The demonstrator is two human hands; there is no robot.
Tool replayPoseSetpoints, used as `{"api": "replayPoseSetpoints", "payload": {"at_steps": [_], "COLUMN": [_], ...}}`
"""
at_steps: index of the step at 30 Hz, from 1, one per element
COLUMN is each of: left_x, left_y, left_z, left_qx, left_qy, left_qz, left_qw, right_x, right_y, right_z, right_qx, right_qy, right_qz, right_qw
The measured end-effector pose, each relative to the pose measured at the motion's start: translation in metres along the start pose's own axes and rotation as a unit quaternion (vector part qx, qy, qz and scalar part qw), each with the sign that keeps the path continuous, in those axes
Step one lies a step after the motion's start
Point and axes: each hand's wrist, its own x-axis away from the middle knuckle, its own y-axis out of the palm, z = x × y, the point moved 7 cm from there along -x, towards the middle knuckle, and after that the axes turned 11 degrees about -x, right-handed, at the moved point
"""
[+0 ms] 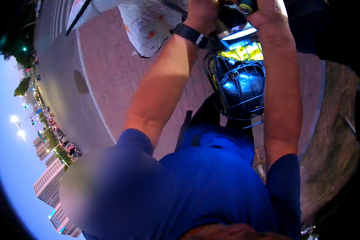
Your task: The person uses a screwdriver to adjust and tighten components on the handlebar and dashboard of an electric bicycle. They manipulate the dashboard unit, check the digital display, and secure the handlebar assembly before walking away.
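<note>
Both my forearms reach up to the top edge of the head view. My left hand (202,17), with a black watch band (191,35) at its wrist, is cut off there, and its fingers are hidden. My right hand (269,14) is beside a small dark, round-ended thing (248,6) with a yellowish-green rim; whether it is gripped I cannot tell. Just below the hands, a bright white strip (239,33) glows. Between my forearms sits a black wire basket (213,80) with a shiny black bag (244,86) and bright yellow material (244,52) in it.
A large whitish sack-like thing (144,28) with reddish-brown marks stands left of my left hand, on reddish brick paving (104,52). Further left, a pale kerb line (93,90) borders a grey road (56,80). Bare brown ground (332,132) lies at the right.
</note>
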Motion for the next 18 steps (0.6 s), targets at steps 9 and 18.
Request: {"api": "replayPoseSetpoints", "payload": {"at_steps": [9,18], "left_x": [0.014,0.01], "left_y": [-0.065,-0.04], "left_z": [-0.019,-0.086], "left_qx": [0.343,0.65], "left_qy": [-0.138,-0.242], "left_qz": [0.063,-0.031], "left_qw": [0.927,0.719], "right_x": [0.001,0.009], "right_y": [-0.01,0.0], "right_z": [-0.001,-0.005], "right_qx": [0.018,0.067], "right_qy": [-0.033,-0.049], "right_qz": [0.045,0.026], "right_qw": [0.998,0.996]}}
